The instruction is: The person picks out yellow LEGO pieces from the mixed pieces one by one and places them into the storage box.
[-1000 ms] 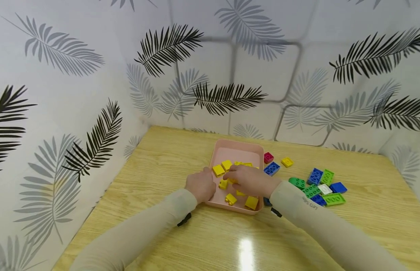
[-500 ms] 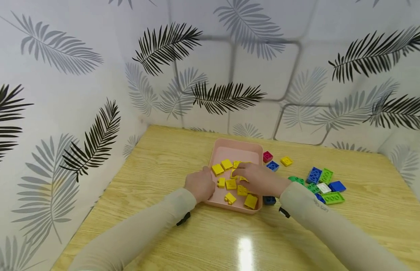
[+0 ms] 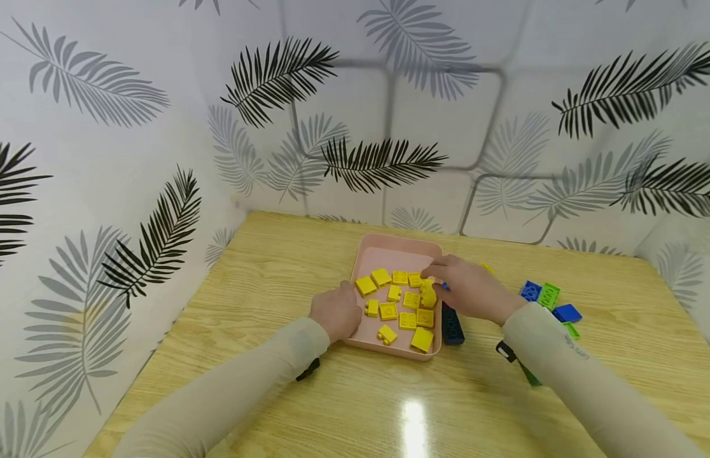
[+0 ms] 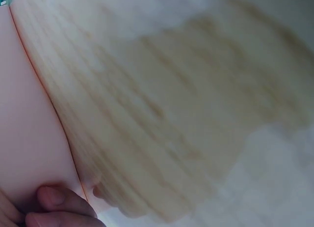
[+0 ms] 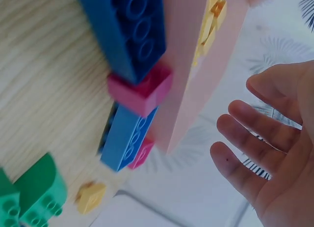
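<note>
A shallow pink tray (image 3: pixel 392 257) holds several loose yellow bricks (image 3: pixel 408 320). My left hand (image 3: pixel 336 312) grips the tray's left rim; in the left wrist view its fingers (image 4: pixel 61 200) curl at the pink wall (image 4: pixel 29 114). Over the right rim hovers my right hand (image 3: pixel 469 289), its fingers loosely spread beside a raised-looking yellow brick (image 3: pixel 428 294). The right wrist view shows that palm (image 5: pixel 289 173) with nothing in it, apart from the tray's outer wall (image 5: pixel 182 104).
Along the tray's right side lie a dark blue brick (image 3: pixel 452 326), a crimson brick (image 5: pixel 142 89) and a lighter blue brick (image 5: pixel 125 136). Green bricks (image 5: pixel 41 192) and a yellow brick (image 5: pixel 91 196) lie farther off. Blue (image 3: pixel 567 313) and lime bricks (image 3: pixel 549 294) are partly behind my right sleeve.
My right hand has moved right, from above the yellow bricks to the tray's right rim, uncovering more of them. The left hand keeps its grip on the left rim.
</note>
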Available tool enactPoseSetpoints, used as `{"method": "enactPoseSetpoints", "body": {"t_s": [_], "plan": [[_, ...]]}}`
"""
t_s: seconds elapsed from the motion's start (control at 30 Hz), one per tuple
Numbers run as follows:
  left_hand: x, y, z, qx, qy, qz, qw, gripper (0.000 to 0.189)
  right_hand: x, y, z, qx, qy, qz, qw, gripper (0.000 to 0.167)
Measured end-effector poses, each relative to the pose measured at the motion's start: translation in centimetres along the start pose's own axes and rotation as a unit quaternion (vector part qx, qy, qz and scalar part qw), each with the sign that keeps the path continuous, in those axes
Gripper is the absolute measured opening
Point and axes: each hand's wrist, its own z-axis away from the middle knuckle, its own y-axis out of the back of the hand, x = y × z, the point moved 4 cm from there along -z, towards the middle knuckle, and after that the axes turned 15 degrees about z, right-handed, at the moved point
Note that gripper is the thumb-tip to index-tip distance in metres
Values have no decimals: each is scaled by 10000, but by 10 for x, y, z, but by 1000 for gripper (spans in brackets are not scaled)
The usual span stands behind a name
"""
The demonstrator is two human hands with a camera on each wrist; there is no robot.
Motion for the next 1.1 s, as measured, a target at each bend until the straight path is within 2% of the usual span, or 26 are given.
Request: {"method": "enactPoseSetpoints", "body": {"t_s": [0.23,0.43,0.73,0.9,1.1], "plan": [[0,-1,0,-33,28,-61,10000,40,26,-6,9,-173,-505,24,9986,25],[0,0,0,26,-18,-151,9999,39,49,-11,15,-366,-865,-156,9955,22],[0,0,-1,-47,27,-74,10000,40,76,-19,20,-334,-960,13,9948,28],[0,1,-1,-63,83,51,9999,40,91,-29,22,-543,-1143,67,9919,28],[0,1,0,-119,109,-9,9999,38,100,-36,23,-762,-1267,-2,9890,31]]}}
